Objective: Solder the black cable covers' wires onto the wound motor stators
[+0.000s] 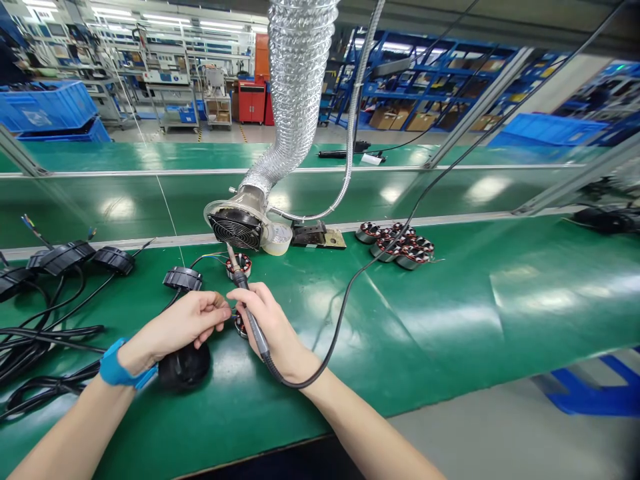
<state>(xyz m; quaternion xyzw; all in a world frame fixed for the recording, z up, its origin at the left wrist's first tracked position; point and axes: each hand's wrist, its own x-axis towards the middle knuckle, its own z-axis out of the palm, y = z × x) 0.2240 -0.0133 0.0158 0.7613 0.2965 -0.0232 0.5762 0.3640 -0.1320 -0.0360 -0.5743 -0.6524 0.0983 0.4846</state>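
Note:
My right hand (273,327) is closed around a soldering iron (256,330), its tip pointing up and away beside a wire-wound stator (245,262). My left hand (193,320), with a blue wristband (117,365), is pinched shut just left of a second stator (241,327). What lies between those fingertips is too small to make out, though thin wire shows near them. Beyond the left hand sits a black round housing (183,279), with thin coloured wires running toward the farther stator. Under the left wrist rests a rounded black part (184,368).
A fume fan (235,230) on a foil duct (295,87) hangs low over the bench (450,320). Nearby are a tape roll (277,240) and a metal fixture (320,237). Several stators (397,245) cluster right; black cables (45,333) crowd left. The iron's cord (345,300) loops across.

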